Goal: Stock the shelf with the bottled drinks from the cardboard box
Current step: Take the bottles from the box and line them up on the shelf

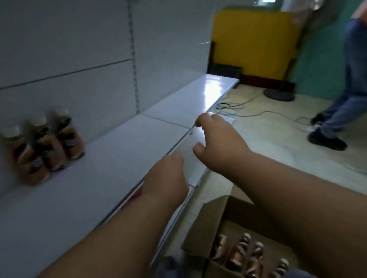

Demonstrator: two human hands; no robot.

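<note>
Three brown bottled drinks (43,145) with pale caps stand together at the back left of the white shelf (101,163), against its rear panel. The open cardboard box (214,221) sits on the floor below the shelf's front edge, with several more brown bottles (247,256) inside. My left hand (167,180) hovers over the shelf's front edge, palm down, fingers loosely bent and holding nothing. My right hand (220,141) is beside it, just past the edge, fingers spread and curled, also holding nothing. The frame is blurred by motion.
Another person in jeans (347,94) stands on the floor at the right. Loose cables (267,111) run across the floor. A yellow cabinet (256,40) stands behind the shelf's far end, and a fan base (279,96) stands near it.
</note>
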